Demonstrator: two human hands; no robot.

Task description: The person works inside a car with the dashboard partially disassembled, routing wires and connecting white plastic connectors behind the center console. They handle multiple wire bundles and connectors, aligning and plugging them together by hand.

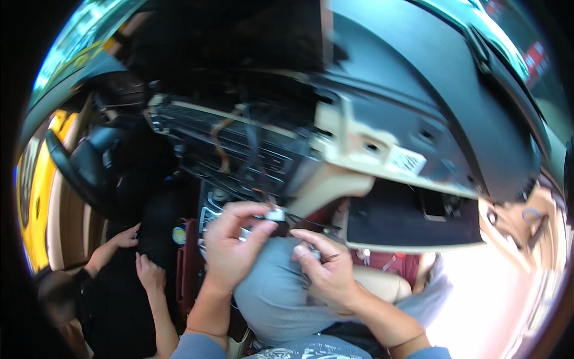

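My left hand [230, 242] pinches a small white-and-black wire connector [275, 215] between thumb and fingers, just above my grey-clad knee. Wires [254, 143] run down to it from the opened dashboard. To the right of the connector, my right hand [326, 266] is closed in a pinch, its index finger pointing toward the connector. A thin dark piece shows between those fingers, too small and blurred to name. Dark cable [311, 222] stretches behind the two hands.
The centre dashboard [239, 134] is opened up, with loose wiring. On the right, the lowered glove box [388, 224] holds a phone [433, 203]. A person in black [119, 305] sits at left, hands [150, 274] near the lap, by the steering wheel [75, 170].
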